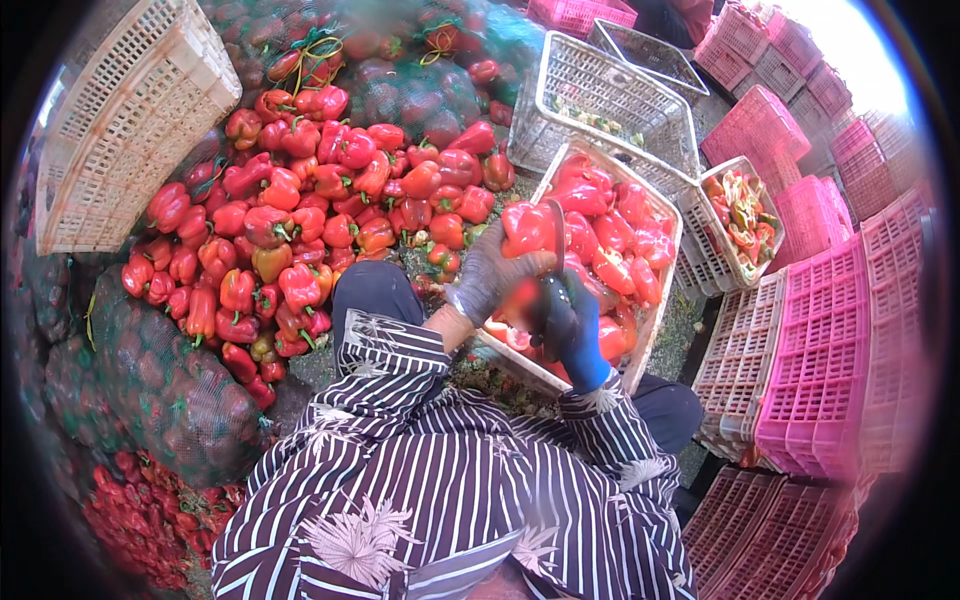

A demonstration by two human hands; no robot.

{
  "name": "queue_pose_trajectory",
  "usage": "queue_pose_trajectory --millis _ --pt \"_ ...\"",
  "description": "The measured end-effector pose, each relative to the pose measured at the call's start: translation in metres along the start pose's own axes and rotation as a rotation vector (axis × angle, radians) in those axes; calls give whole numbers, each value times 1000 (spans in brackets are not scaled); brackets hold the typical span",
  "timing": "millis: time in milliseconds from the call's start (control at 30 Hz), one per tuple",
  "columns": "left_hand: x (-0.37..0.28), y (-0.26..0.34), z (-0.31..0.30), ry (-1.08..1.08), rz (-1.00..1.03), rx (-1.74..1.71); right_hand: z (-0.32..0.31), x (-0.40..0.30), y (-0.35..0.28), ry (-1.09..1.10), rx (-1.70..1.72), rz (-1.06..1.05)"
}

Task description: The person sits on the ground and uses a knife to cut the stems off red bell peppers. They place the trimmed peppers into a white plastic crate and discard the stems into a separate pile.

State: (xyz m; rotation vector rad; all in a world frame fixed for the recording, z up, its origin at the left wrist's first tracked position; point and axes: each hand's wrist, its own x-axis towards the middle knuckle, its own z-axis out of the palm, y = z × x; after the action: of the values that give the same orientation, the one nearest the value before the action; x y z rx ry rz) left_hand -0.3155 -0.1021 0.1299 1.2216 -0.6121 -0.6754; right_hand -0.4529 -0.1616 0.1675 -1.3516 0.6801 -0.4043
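Observation:
My left hand (487,274), in a thin grey glove, is closed round a red bell pepper (527,229). A knife with a curved blade (558,234) stands against the pepper's right side. The handle of that knife is in my right hand (566,322), which wears a dark glove with a blue cuff. Both hands are over the near left part of a white plastic crate (670,259) full of cut red peppers (616,268). Blur hides part of what lies between the hands. To the left, whole red peppers (281,187) are heaped on the ground.
Green mesh sacks of peppers (165,390) lie behind and left of the heap. A white crate (142,120) stands at upper left. Beyond the cut peppers is a crate with scraps (615,97); a smaller one (739,214) holds pepper trimmings. Pink crates (814,360) are stacked at right.

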Motion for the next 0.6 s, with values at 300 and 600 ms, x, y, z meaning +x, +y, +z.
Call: queue_pose_trajectory --millis 300,600 --pt "2 -24 -6 3 224 531 -19 32 15 -127 -85 234" --pt "15 -39 -8 272 226 230 1 24 80 -119 -634 -438"
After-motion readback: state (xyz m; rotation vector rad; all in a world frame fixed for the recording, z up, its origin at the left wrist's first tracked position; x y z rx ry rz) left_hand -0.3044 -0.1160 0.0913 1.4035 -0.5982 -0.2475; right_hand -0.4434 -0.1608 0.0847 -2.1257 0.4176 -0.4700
